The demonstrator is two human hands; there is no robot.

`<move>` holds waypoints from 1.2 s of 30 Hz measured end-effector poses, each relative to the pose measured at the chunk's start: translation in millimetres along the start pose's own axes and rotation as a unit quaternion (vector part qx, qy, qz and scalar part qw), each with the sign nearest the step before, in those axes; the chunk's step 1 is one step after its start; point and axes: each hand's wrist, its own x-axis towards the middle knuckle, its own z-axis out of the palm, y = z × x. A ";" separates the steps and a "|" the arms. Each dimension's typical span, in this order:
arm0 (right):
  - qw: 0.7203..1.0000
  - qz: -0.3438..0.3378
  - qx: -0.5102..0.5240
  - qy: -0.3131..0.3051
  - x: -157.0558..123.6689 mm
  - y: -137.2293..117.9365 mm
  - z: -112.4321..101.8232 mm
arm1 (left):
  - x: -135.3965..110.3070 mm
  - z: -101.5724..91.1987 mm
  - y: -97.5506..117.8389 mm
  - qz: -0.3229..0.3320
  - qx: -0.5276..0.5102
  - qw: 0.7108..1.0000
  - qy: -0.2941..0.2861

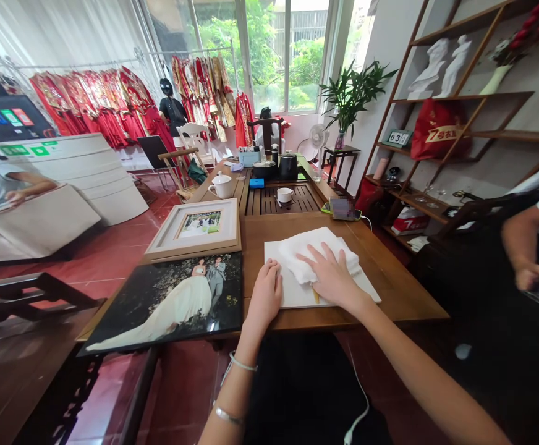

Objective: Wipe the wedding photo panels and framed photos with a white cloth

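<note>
A flat white board [366, 289] lies on the wooden table [390, 272] in front of me. My right hand [332, 275] rests flat, fingers spread, on a folded white towel [313, 247] that sits on the board. My left hand [266, 295] curls over the board's left edge, gripping it. A thin yellowish strip shows under my right palm. To the left lie a large framed wedding photo [167, 303] and, behind it, a smaller light-framed photo [195, 227].
A tea tray with a kettle [288, 165], white teapot [222, 185] and cup [285, 194] stands farther back, a phone [343, 210] beside it. Another person's arm [524, 247] is at the right by shelves. A seated person is at the far left. Red garments hang behind.
</note>
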 end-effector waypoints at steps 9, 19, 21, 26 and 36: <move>0.996 -0.086 0.022 0.027 -85.4 -1.0 3.3 | 0.1 0.5 0.1 0.001 -0.004 1.000 0.003; 0.999 -0.025 0.045 -0.010 -19.4 7.3 -3.0 | -0.2 0.0 0.3 -0.001 -0.005 1.000 -0.003; 0.999 -0.015 0.049 -0.019 1.8 9.3 -4.1 | -0.4 0.4 -0.4 -0.001 -0.008 1.000 0.001; 0.999 -0.003 0.046 -0.029 44.6 14.5 -6.5 | -0.5 2.5 -2.6 0.001 -0.022 1.000 0.007; 0.997 -0.081 0.003 -0.009 24.1 -3.1 -1.0 | 0.7 -6.3 7.3 -0.023 -0.060 0.997 0.042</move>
